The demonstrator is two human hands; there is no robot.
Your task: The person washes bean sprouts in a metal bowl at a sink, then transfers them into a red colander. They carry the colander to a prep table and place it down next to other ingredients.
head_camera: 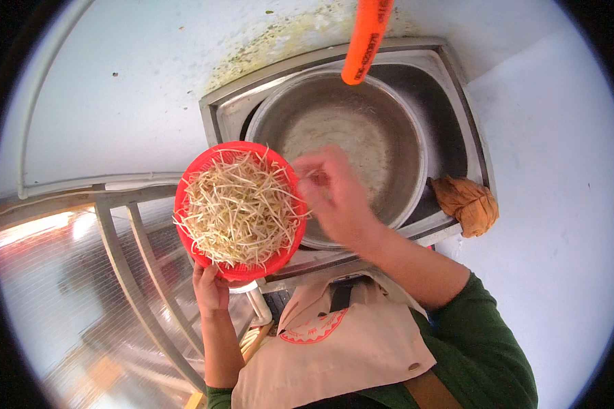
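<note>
My left hand (212, 289) grips the lower left rim of a red plastic colander (243, 272). Bean sprouts (240, 207) are heaped in it, some hanging over the rim. At the colander's right edge is my right hand (332, 197), blurred, with its fingers bent close together; whether it pinches any sprouts is unclear. Below and to the right of the colander, a large round metal pot (355, 133) stands in the sink, with a few pale shreds on its inner wall. The orange hose (366, 46) hangs over the pot's far rim.
The metal sink (455, 148) surrounds the pot, against a stained wall (133, 92). A crumpled brown cloth (468, 204) lies over its right front corner. To the left stands a wooden frame (128, 271) with sheeting behind it. A white pipe (258, 307) runs below the sink.
</note>
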